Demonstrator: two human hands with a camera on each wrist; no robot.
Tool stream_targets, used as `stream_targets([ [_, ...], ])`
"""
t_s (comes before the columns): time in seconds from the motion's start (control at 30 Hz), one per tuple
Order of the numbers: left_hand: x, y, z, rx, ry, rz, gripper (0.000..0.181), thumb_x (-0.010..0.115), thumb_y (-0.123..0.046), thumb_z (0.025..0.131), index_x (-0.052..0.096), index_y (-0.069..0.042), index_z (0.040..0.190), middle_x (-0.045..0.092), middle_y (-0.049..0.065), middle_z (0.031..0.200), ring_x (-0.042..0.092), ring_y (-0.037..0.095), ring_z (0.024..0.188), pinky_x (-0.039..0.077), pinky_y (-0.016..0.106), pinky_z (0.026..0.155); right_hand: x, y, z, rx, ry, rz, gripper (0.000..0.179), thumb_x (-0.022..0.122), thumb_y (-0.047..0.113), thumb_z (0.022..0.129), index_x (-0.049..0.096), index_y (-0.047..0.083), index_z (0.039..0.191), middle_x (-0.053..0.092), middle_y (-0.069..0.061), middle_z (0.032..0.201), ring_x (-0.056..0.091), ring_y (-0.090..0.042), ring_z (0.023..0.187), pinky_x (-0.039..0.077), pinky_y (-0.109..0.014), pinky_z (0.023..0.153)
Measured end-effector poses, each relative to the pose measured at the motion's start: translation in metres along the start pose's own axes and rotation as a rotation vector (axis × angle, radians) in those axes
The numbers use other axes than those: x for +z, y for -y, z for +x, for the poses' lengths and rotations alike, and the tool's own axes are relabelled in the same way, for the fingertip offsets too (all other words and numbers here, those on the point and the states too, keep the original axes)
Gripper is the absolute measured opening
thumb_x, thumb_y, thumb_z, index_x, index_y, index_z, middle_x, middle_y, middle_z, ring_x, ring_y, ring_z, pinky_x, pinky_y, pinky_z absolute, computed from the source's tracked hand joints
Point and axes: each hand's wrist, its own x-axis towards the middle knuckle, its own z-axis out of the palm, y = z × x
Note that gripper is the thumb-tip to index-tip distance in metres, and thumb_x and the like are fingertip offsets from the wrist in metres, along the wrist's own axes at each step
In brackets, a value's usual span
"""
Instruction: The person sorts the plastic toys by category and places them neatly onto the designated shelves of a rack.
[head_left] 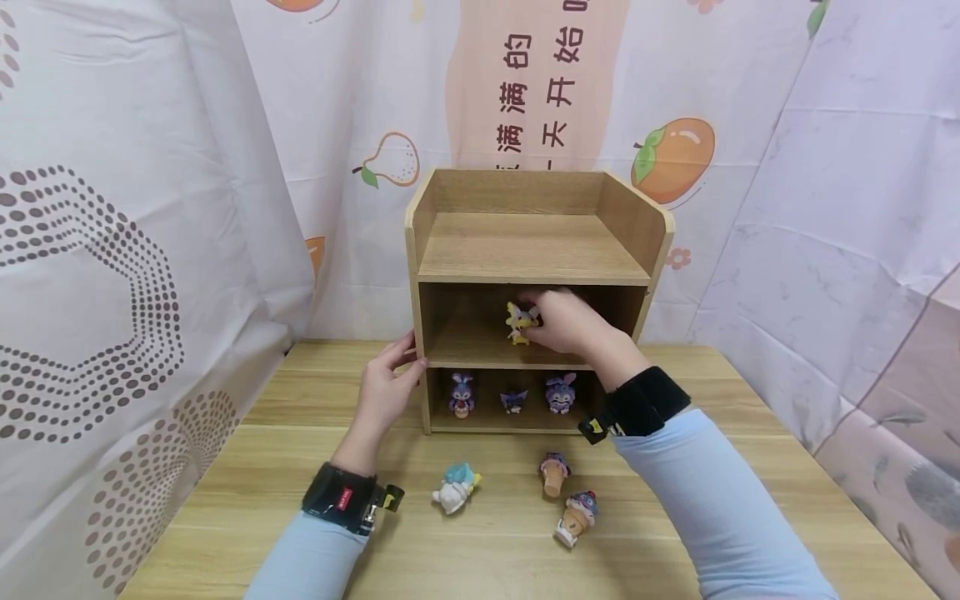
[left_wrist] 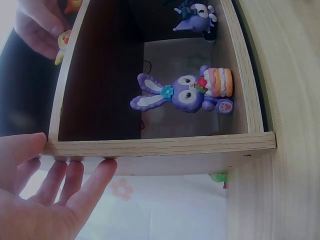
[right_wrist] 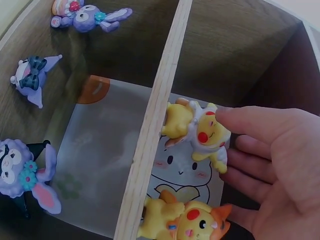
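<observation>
My right hand holds a yellow figurine with red cheeks and a white hood in the middle compartment of the wooden shelf. The thumb touches its head, and the fingers lie alongside. Nearby in that compartment stands another yellow figurine, with orange ears; the head view hides it behind my right hand. My left hand rests on the shelf's left side panel, fingers mostly straight against the outer face and thumb at the front edge. A purple rabbit figurine with a cake sits in the lower compartment.
A small purple figurine and another purple rabbit figurine share the lower compartment. On the table before the shelf lie a white and turquoise figurine and two brown-and-purple figurines, one nearer the shelf, the other closer.
</observation>
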Motion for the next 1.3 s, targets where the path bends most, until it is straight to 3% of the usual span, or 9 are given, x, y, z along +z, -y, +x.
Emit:
stream_targets([
  [0.17, 0.001, -0.001, 0.000, -0.006, -0.005, -0.011, 0.051, 0.070, 0.001, 0.094, 0.056, -0.001, 0.144, 0.060, 0.017, 0.137, 0.064, 0.036, 0.117, 0.062, 0.026, 0.078, -0.001, -0.001, -0.007, -0.040, -0.060, 0.008, 0.059, 0.078, 0.022, 0.091, 0.056, -0.002, 0.140, 0.062, -0.021, 0.132, 0.063, -0.032, 0.115, 0.052, -0.049, 0.098],
  [0.47, -0.001, -0.003, -0.001, -0.015, -0.007, 0.012, 0.051, 0.069, 0.000, 0.095, 0.056, -0.003, 0.144, 0.060, 0.016, 0.139, 0.064, 0.033, 0.117, 0.062, 0.026, 0.079, -0.004, 0.003, -0.029, -0.103, -0.126, -0.006, 0.062, 0.077, 0.025, 0.092, 0.052, 0.000, 0.144, 0.059, -0.020, 0.134, 0.057, -0.034, 0.123, 0.050, -0.050, 0.101],
  [0.97, 0.001, -0.001, 0.000, -0.025, -0.008, 0.012, 0.052, 0.069, 0.001, 0.094, 0.055, -0.003, 0.144, 0.059, 0.016, 0.140, 0.064, 0.032, 0.117, 0.062, 0.027, 0.079, -0.001, 0.010, -0.061, -0.259, -0.232, 0.041, 0.059, 0.081, 0.019, 0.090, 0.056, 0.001, 0.141, 0.055, -0.017, 0.141, 0.052, -0.032, 0.130, 0.047, -0.050, 0.107],
  [1.2, 0.000, -0.048, -0.013, -0.029, 0.009, 0.051, 0.049, 0.065, 0.006, 0.095, 0.052, 0.006, 0.143, 0.057, 0.026, 0.139, 0.062, 0.041, 0.118, 0.062, 0.032, 0.083, 0.005, 0.017, -0.070, -0.305, -0.227, 0.044, 0.060, 0.082, 0.017, 0.088, 0.057, 0.002, 0.141, 0.055, -0.017, 0.141, 0.049, -0.033, 0.135, 0.047, -0.051, 0.108],
  [1.3, 0.000, -0.047, -0.013, -0.024, 0.009, 0.055, 0.049, 0.065, 0.007, 0.095, 0.052, 0.007, 0.142, 0.058, 0.026, 0.138, 0.062, 0.042, 0.118, 0.062, 0.031, 0.083, 0.008, 0.022, -0.074, -0.329, -0.227, 0.047, 0.060, 0.083, 0.017, 0.088, 0.057, 0.001, 0.140, 0.056, -0.017, 0.140, 0.052, -0.033, 0.132, 0.049, -0.050, 0.106],
])
